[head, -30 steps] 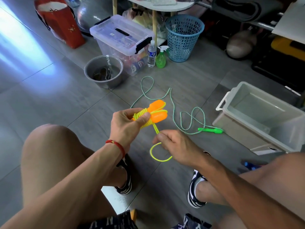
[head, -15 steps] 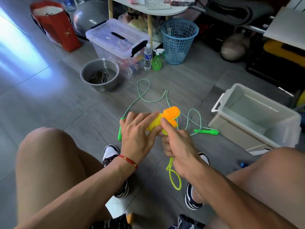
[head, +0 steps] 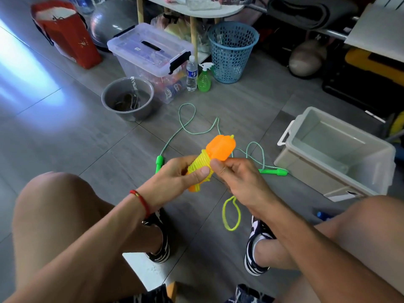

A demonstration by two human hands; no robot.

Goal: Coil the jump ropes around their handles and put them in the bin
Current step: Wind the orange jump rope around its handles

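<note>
1. While a yellow loop (head: 231, 213) hangs loose below your right hand (head: 240, 182), it could snag and loosen the wraps.
2. Your left hand (head: 179, 178) grips the coiled orange handles (head: 220, 149); right fingers (head: 220, 169) pinch the cord beside them.
3. Beyond the handles, the green rope (head: 188, 127) lies uncoiled on the floor.
4. Right of the handles, the bin (head: 332, 162) waits.

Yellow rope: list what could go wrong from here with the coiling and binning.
1. A loose loop of the yellow rope hangs below the right hand; if it isn't secured, the coils on the orange handles may unwind.
2. The left hand pins the coils mainly by its thumb; a slip could loosen them.
3. The green rope sprawls before the bin and may snag feet.
</note>
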